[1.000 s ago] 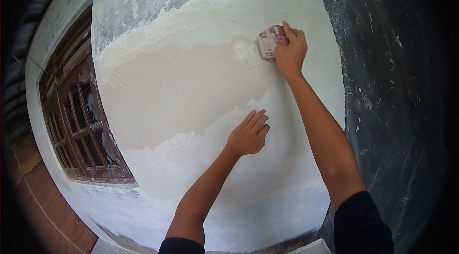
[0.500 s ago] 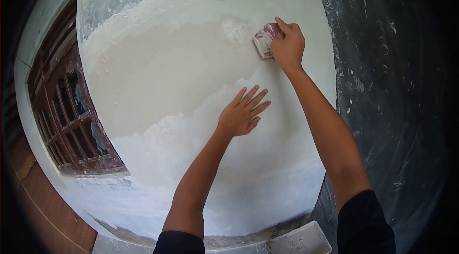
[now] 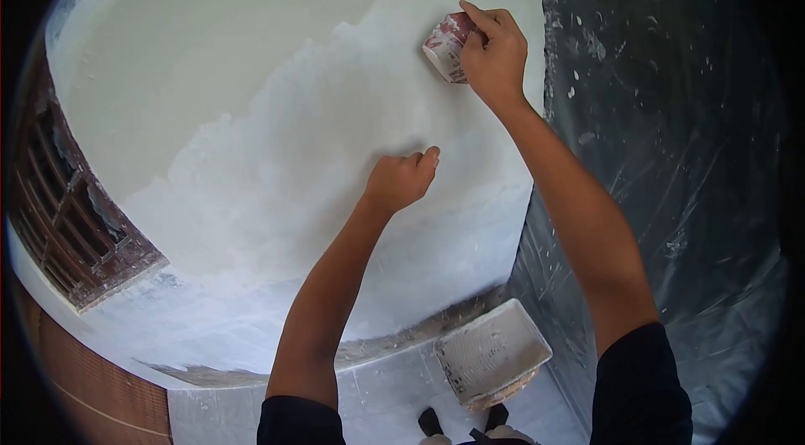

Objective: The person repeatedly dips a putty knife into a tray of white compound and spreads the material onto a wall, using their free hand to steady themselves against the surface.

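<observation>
We face a broad white plastered wall (image 3: pixel 277 152), its upper left part smoother and creamier, its lower part chalky white. Along the wall's right edge hangs a clear, spattered plastic sheet (image 3: pixel 671 152). At the wall's left edge sits a dark brown wooden window frame (image 3: pixel 67 227). Below the wall's bottom edge, on the pale floor, lies a white rectangular plaster-smeared tray (image 3: pixel 490 353). Our right hand (image 3: pixel 495 55) is raised near the wall's upper right edge, fingers clasped around a red-and-white rectangular sanding block (image 3: pixel 444 47) held flat against the plaster. Our left hand (image 3: pixel 398 181) rests on the wall lower down, towards the middle, fingers curled into a loose fist around nothing.
</observation>
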Available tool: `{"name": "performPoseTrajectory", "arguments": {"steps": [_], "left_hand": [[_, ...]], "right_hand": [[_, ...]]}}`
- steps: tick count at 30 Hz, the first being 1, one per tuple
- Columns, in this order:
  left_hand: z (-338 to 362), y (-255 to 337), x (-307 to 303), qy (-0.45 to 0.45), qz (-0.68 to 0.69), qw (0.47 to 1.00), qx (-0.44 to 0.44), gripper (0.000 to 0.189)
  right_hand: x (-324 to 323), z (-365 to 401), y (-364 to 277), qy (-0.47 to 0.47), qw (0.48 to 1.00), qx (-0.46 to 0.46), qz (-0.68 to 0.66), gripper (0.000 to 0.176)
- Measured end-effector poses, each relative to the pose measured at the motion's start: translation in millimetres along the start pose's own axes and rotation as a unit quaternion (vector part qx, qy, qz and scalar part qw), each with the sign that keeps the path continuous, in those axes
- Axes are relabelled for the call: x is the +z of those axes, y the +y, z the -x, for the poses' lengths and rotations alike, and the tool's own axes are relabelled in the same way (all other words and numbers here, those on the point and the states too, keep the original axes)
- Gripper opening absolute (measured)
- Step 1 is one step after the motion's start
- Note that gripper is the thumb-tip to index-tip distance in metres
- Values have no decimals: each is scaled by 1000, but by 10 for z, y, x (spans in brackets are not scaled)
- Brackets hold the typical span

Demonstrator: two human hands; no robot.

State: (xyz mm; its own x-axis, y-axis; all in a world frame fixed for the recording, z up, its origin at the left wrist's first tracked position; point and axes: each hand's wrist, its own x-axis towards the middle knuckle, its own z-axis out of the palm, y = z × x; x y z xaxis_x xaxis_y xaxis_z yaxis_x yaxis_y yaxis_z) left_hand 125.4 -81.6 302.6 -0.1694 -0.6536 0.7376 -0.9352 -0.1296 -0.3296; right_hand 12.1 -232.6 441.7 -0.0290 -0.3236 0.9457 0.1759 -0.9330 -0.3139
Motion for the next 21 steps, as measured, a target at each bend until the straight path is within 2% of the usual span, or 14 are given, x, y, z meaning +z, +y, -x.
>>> {"name": "performPoseTrajectory", "arguments": {"steps": [4,6,8,11,14,15,16,19,20,21], "left_hand": [[331,352,251,-28,82,995,-40,8],[563,529,438,-71,83,991,-78,22],[826,730,621,-92,106,985,-101,26],[1197,1074,781,-212,91,958,-172,26],[1555,1362,922,-258,106,942,-185,27],[1649,1473,948,-313,103,918,-220,26],[1787,1560,992,-328,113,911,-224,26],[2234,1760,1166,-267,87,940,-192,22],[2371,1844,1206,-279,94,936,-196,22],[2505,1930,1238,-243,87,946,-194,23]], "right_hand": [[-171,491,247,-32,999,22,15,37],[-310,789,395,-53,997,46,36,36],[-445,1123,556,-68,993,72,60,34],[-655,1680,865,-97,986,93,99,33],[-877,2230,1089,-138,975,119,128,39],[-954,2417,1151,-152,969,128,144,36],[-1027,2606,1197,-167,963,136,160,33],[-1258,3163,1348,-206,948,169,174,33],[-1333,3335,1385,-215,944,180,175,33],[-1407,3502,1416,-237,931,200,195,32]]}}
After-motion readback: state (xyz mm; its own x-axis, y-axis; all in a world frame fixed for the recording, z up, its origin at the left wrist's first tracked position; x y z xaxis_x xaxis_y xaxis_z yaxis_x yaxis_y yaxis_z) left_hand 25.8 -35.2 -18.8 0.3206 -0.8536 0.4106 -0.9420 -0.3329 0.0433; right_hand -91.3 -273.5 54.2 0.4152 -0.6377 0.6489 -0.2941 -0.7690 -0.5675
